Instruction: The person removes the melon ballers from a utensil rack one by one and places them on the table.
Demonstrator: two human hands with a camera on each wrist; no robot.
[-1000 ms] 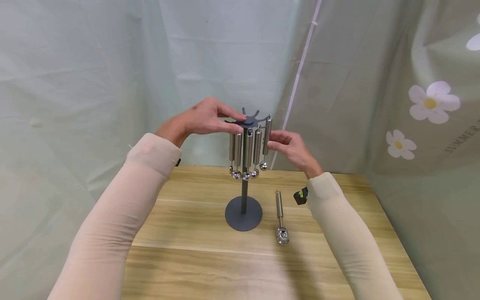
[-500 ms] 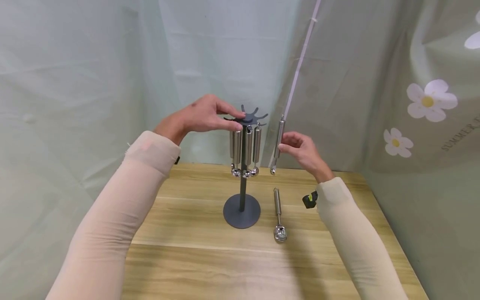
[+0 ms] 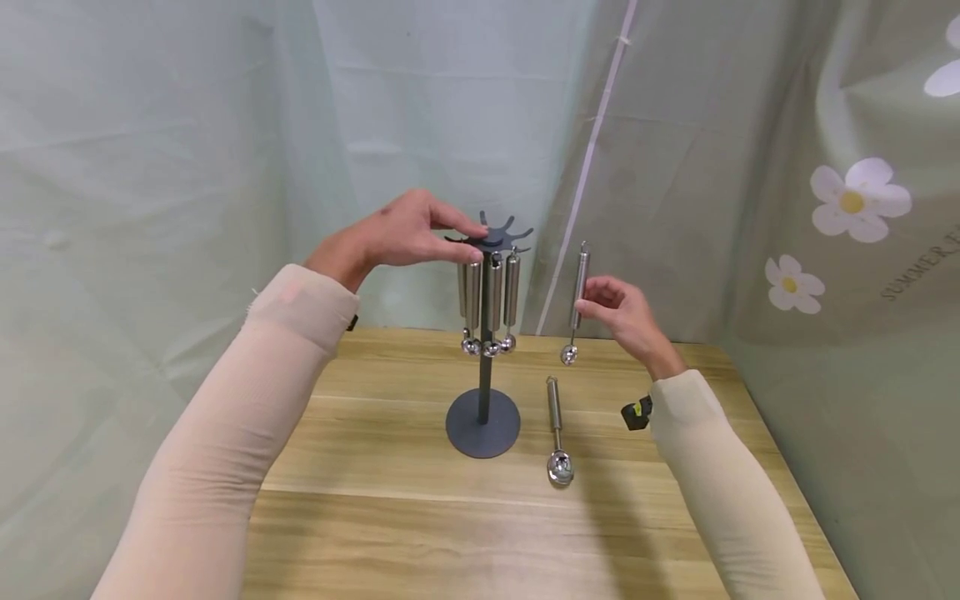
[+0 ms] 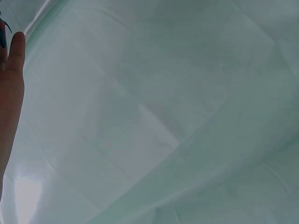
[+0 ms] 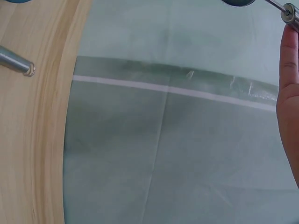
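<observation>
— How was the left hand (image 3: 401, 233) set?

— Raised over the table (image 3: 390, 467), arm in a pale sleeve (image 3: 247, 400) reaching up and in. Its fingers lay nearly straight, with thumb and fingertips pinching the dark spoked top of the rack (image 3: 491, 237). Three or four steel scoops (image 3: 487, 304) hung from that top, bunched round the post; the exact count was hard to read.

— And to the right?

— One scoop on the table (image 3: 557, 429) lay just right of the rack's round base, bowl toward the person. Above it the right hand (image 3: 626, 317) held a lifted scoop (image 3: 576, 302) upright, apart from the rack, fingers curled round its handle, ball end down.

— Anything unclear?

— The left wrist view showed only the edge of the hand against the curtain (image 4: 163, 116). The right wrist view caught one finger (image 5: 288, 84) and the handle's end at the frame edge, so the grip itself was probably best judged from the head view.
</observation>
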